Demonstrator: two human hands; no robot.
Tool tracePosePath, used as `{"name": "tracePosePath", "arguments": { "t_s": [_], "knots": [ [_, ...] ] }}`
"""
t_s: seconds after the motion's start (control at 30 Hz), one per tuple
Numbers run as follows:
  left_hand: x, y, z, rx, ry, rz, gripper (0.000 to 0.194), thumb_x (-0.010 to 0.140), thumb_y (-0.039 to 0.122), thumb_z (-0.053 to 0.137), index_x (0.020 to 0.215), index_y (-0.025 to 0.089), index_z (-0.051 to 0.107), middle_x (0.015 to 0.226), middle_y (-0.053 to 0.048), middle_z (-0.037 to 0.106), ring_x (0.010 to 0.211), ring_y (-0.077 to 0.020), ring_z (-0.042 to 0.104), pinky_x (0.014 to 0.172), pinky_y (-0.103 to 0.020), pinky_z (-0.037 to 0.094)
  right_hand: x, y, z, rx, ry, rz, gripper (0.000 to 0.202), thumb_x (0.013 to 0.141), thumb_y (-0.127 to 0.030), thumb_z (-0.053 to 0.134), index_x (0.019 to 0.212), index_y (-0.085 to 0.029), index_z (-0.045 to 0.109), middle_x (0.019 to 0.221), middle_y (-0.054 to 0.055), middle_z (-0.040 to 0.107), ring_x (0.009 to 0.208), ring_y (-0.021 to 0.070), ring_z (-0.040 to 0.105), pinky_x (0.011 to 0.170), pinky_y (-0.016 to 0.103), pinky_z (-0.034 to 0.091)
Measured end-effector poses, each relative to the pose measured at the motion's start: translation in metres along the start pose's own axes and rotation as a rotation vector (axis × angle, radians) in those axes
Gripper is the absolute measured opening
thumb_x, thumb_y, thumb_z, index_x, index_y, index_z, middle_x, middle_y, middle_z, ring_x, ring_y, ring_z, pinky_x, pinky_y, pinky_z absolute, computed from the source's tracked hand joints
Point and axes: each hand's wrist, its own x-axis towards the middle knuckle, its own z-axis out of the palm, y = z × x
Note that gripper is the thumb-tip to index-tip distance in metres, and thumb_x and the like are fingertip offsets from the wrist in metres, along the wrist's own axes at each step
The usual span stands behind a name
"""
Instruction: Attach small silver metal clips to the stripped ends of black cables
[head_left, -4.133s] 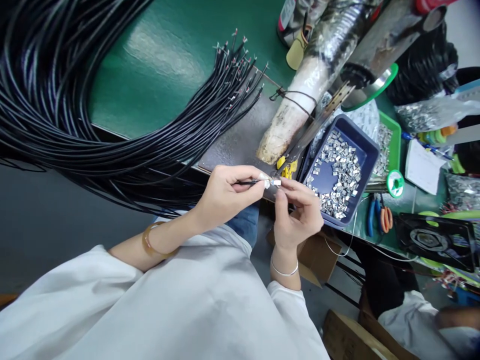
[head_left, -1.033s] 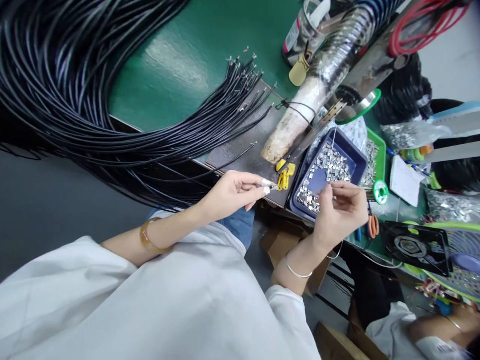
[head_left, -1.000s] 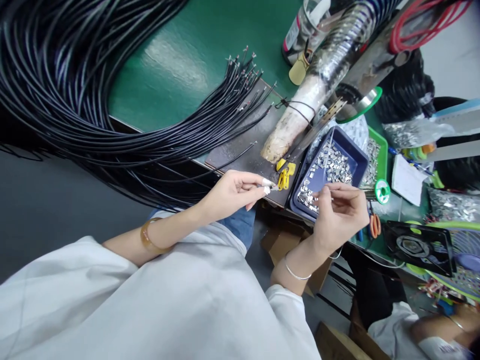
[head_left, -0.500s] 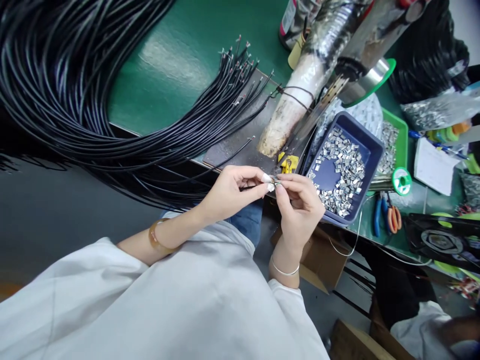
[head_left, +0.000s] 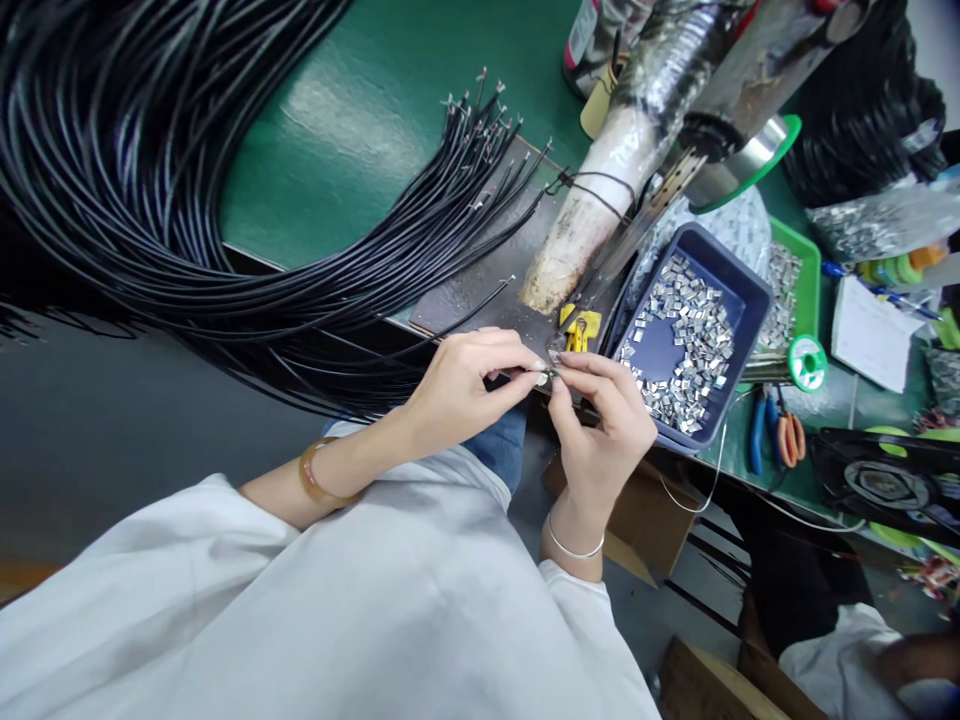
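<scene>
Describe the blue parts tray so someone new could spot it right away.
Start at the big bundle of black cables on the green bench, then move right past the hands. The blue parts tray sits by the right hand. It alone is dark blue and holds loose silver metal clips; the neighbouring tray is green.

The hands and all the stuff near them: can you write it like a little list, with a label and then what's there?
left hand: pinches the end of one thin black cable
right hand: fingertips meet the left hand's at the cable tip, on something tiny and hard to make out
blue tray: right of the hands, holds small silver metal pieces
cable bundle: many black cables fanned over the green table
yellow tool: just beyond the fingertips
</scene>
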Motion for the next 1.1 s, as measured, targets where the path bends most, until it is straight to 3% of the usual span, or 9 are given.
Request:
{"name": "tracePosePath", "arguments": {
  "t_s": [0.07, 0.13, 0.23, 0.3, 0.43, 0.57, 0.73, 0.93, 1.1],
  "knots": [
    [-0.003, 0.000, 0.002, 0.115, 0.039, 0.115, 0.014, 0.091, 0.014, 0.060, 0.086, 0.013, 0.073, 0.078, -0.005, 0.070, 0.072, -0.0128, 0.058, 0.073, -0.027, 0.046, -0.001, -0.001, 0.002, 0.023, 0.021, 0.014, 0.016, 0.086, -0.011, 0.068, 0.093, -0.024, 0.073, 0.101, 0.001, 0.073, 0.098, 0.0147, 0.071, 0.089, 0.034, 0.062],
    [-0.007, 0.004, 0.005, 0.083, 0.062, 0.107, 0.014, 0.092, 0.014, 0.057, 0.085, 0.013, 0.069, 0.076, -0.004, 0.068, 0.068, -0.0112, 0.056, 0.068, -0.025, 0.045, -0.002, 0.000, 0.004, 0.213, 0.029, 0.102, 0.012, 0.086, -0.012, 0.069, 0.089, -0.024, 0.072, 0.102, 0.000, 0.072, 0.096, 0.0146, 0.073, 0.084, 0.032, 0.063],
    [-0.009, 0.011, 0.007, -0.244, -0.019, -0.121, 0.016, 0.095, 0.018, 0.054, 0.081, 0.014, 0.060, 0.064, 0.002, 0.059, 0.053, -0.0063, 0.047, 0.053, -0.019, 0.039, -0.003, 0.004, 0.009, 0.524, 0.010, 0.224, 0.008, 0.085, -0.016, 0.071, 0.082, -0.023, 0.070, 0.102, -0.001, 0.070, 0.092, 0.0141, 0.075, 0.080, 0.029, 0.064],
    [-0.007, 0.014, 0.005, -0.490, -0.094, -0.295, 0.018, 0.095, 0.023, 0.055, 0.079, 0.015, 0.057, 0.060, 0.004, 0.056, 0.047, -0.0045, 0.043, 0.047, -0.018, 0.036, -0.003, 0.005, 0.012, 0.577, 0.010, 0.242, 0.008, 0.085, -0.016, 0.071, 0.081, -0.024, 0.071, 0.101, -0.001, 0.071, 0.092, 0.0137, 0.075, 0.082, 0.030, 0.064],
    [0.001, 0.013, -0.001, -0.691, -0.122, -0.465, 0.019, 0.088, 0.027, 0.066, 0.076, 0.014, 0.061, 0.055, 0.004, 0.054, 0.046, -0.0042, 0.041, 0.044, -0.017, 0.033, -0.004, 0.003, 0.016, 0.361, 0.130, 0.149, 0.011, 0.087, -0.015, 0.070, 0.091, -0.024, 0.074, 0.101, 0.001, 0.072, 0.094, 0.0160, 0.075, 0.082, 0.033, 0.065],
    [0.006, 0.008, -0.004, -0.676, -0.028, -0.510, 0.012, 0.080, 0.023, 0.071, 0.077, 0.011, 0.072, 0.057, 0.003, 0.056, 0.052, -0.0054, 0.044, 0.049, -0.018, 0.035, -0.004, 0.001, 0.015, 0.162, 0.282, -0.028, 0.019, 0.094, -0.013, 0.058, 0.102, -0.024, 0.071, 0.101, 0.003, 0.074, 0.096, 0.0177, 0.074, 0.079, 0.038, 0.065],
    [0.008, 0.004, -0.003, -0.635, 0.005, -0.534, 0.012, 0.074, 0.023, 0.074, 0.074, 0.011, 0.073, 0.059, 0.002, 0.057, 0.055, -0.0063, 0.046, 0.052, -0.019, 0.035, -0.006, 0.001, 0.015, -0.019, 0.258, -0.271, 0.019, 0.087, -0.009, 0.068, 0.101, -0.022, 0.068, 0.096, 0.001, 0.076, 0.088, 0.0150, 0.075, 0.075, 0.030, 0.065],
    [0.008, 0.002, -0.007, -0.600, 0.015, -0.486, 0.012, 0.076, 0.024, 0.071, 0.074, 0.012, 0.074, 0.064, 0.000, 0.061, 0.062, -0.0091, 0.052, 0.057, -0.020, 0.041, -0.004, 0.007, 0.018, 0.085, 0.208, -0.102, 0.012, 0.092, -0.011, 0.060, 0.098, -0.021, 0.062, 0.096, 0.002, 0.074, 0.089, 0.0158, 0.075, 0.070, 0.031, 0.066],
    [0.010, 0.003, -0.006, -0.553, 0.013, -0.460, 0.016, 0.078, 0.025, 0.070, 0.069, 0.012, 0.072, 0.063, -0.001, 0.061, 0.062, -0.0098, 0.054, 0.058, -0.021, 0.043, 0.000, 0.010, 0.017, -0.014, 0.178, -0.205, 0.016, 0.084, -0.008, 0.070, 0.091, -0.021, 0.065, 0.095, 0.001, 0.077, 0.089, 0.0146, 0.075, 0.079, 0.031, 0.064]
  ]
}}
